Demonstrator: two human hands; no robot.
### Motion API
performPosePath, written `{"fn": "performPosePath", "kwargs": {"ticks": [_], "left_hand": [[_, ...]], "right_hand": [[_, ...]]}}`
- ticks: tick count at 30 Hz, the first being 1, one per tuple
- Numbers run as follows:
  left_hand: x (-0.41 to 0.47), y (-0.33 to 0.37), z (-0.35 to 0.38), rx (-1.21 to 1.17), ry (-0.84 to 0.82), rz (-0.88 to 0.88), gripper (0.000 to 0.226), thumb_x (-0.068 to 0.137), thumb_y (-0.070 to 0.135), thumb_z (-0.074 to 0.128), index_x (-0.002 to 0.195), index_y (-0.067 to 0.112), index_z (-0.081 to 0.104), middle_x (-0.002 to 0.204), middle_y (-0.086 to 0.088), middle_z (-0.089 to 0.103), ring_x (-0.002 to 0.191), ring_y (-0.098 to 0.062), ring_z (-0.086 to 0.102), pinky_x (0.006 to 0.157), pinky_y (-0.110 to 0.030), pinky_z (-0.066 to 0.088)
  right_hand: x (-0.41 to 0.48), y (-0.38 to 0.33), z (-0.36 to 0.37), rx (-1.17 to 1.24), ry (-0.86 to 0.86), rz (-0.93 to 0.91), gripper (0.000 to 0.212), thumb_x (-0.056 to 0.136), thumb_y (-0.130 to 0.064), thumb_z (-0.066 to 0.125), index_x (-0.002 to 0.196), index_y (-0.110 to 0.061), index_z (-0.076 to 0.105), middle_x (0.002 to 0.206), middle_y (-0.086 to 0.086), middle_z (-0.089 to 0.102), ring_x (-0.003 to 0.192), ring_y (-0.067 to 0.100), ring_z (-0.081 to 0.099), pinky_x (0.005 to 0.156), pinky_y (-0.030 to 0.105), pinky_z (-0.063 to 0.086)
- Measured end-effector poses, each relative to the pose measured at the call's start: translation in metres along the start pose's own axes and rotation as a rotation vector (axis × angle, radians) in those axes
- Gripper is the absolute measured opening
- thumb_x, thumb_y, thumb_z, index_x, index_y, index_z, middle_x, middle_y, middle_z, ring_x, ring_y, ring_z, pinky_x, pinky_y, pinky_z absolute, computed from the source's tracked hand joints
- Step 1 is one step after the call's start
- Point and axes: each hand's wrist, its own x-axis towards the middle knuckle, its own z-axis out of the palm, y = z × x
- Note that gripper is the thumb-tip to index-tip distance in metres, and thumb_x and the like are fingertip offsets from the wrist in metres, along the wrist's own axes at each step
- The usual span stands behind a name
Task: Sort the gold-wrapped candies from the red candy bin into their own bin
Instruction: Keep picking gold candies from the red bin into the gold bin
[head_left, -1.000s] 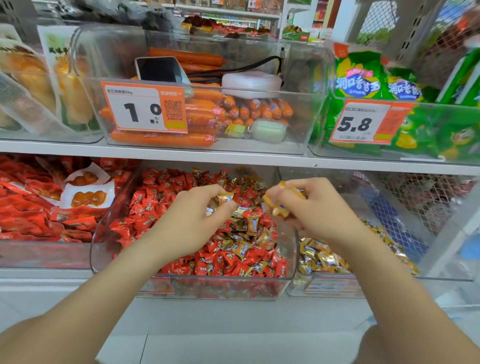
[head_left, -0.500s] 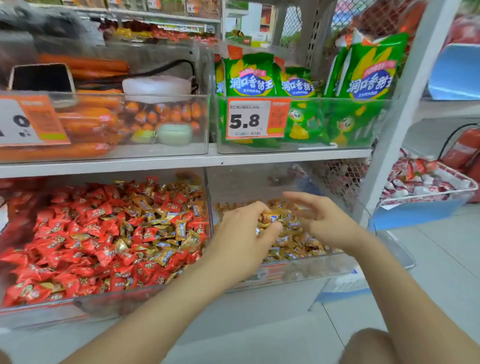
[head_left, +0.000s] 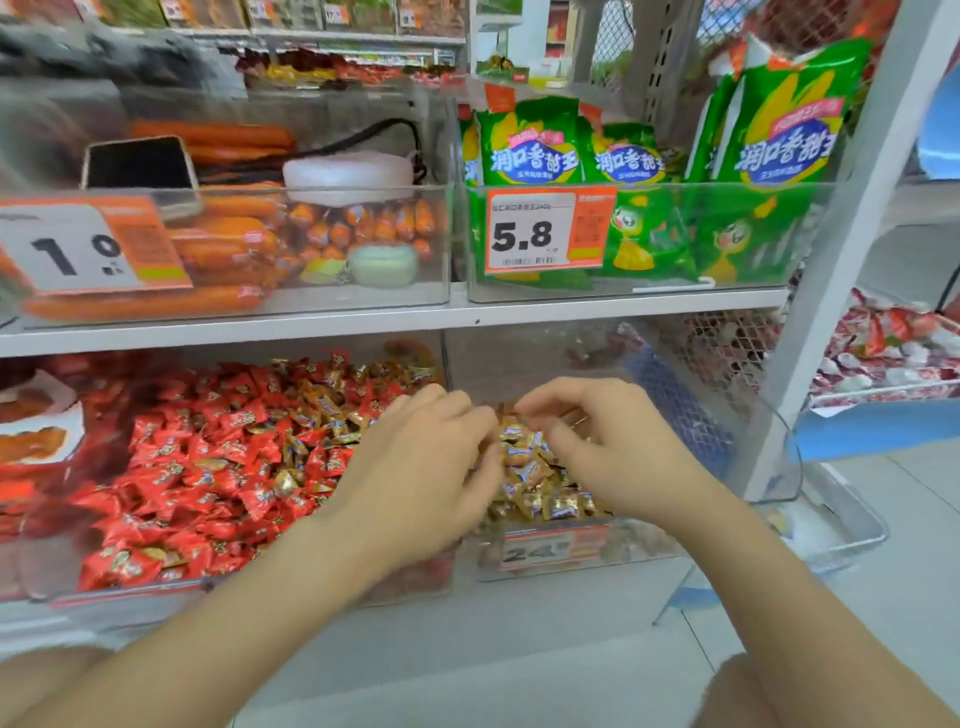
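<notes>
Low in the middle of the frame, both hands hover over a heap of gold-wrapped candies (head_left: 524, 467) lying in a clear bin (head_left: 639, 551) on the lower shelf. The left hand (head_left: 415, 467) is seen from the back, straddling the wall between this bin and the red candy bin (head_left: 130, 592) to its left. Its fingers curl down out of sight, so it is impossible to tell whether they clasp anything. The right hand (head_left: 613, 447) arches over the heap with bent fingers and its thumb close to the wrappers. Whether it pinches a candy or only touches the pile cannot be made out.

Both hands cover much of the gold heap. More gold wrappers lie scattered among the red candies (head_left: 197, 467), mostly toward the back and right of that bin. A blurred price label (head_left: 545, 548) on the clear bin's front seems to start with "24".

Upper left, a phone (head_left: 137, 163) rests on orange sausages (head_left: 223, 249), and a price tag is cut off by the frame edge. Green snack packets (head_left: 530, 145) stand upper right.
</notes>
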Motion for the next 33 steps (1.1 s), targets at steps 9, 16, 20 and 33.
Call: {"fn": "performPosePath", "kwargs": {"ticks": [9, 16, 20, 33], "left_hand": [[-0.027, -0.157, -0.010, 0.040, -0.172, -0.362, 0.068, 0.078, -0.010, 0.051, 0.141, 0.015, 0.060, 0.133, -0.010, 0.065, 0.128, -0.031, 0.057, 0.111, -0.041, 0.046], [-0.014, -0.184, -0.012, 0.001, -0.468, -0.303, 0.078, 0.081, 0.011, 0.060, 0.155, 0.027, 0.040, 0.152, -0.003, 0.046, 0.142, -0.025, 0.043, 0.115, -0.037, 0.043], [-0.015, -0.198, -0.009, 0.041, -0.533, -0.271, 0.062, 0.086, 0.024, 0.067, 0.146, 0.033, 0.054, 0.144, 0.002, 0.047, 0.137, -0.023, 0.047, 0.113, -0.040, 0.044], [-0.034, -0.193, -0.020, -0.176, -0.265, -0.281, 0.008, 0.109, 0.028, 0.049, 0.111, 0.028, 0.057, 0.091, 0.006, 0.062, 0.081, -0.013, 0.060, 0.077, -0.039, 0.051]], "right_hand": [[0.056, -0.079, 0.105, -0.316, -0.234, -0.200, 0.034, 0.095, -0.012, 0.059, 0.123, -0.028, 0.071, 0.118, 0.001, 0.074, 0.109, 0.023, 0.067, 0.094, 0.037, 0.056], [0.096, -0.084, 0.143, -0.611, -0.418, -0.110, 0.032, 0.087, -0.003, 0.072, 0.114, -0.018, 0.063, 0.107, 0.008, 0.062, 0.095, 0.034, 0.066, 0.076, 0.041, 0.056], [0.106, -0.081, 0.142, -0.546, -0.465, -0.056, 0.042, 0.085, -0.009, 0.083, 0.121, -0.024, 0.066, 0.104, -0.001, 0.061, 0.098, 0.027, 0.065, 0.077, 0.039, 0.057], [0.108, -0.078, 0.150, -0.320, -0.416, -0.091, 0.059, 0.091, -0.008, 0.053, 0.148, -0.022, 0.051, 0.131, 0.012, 0.055, 0.128, 0.033, 0.050, 0.106, 0.043, 0.048]]}}
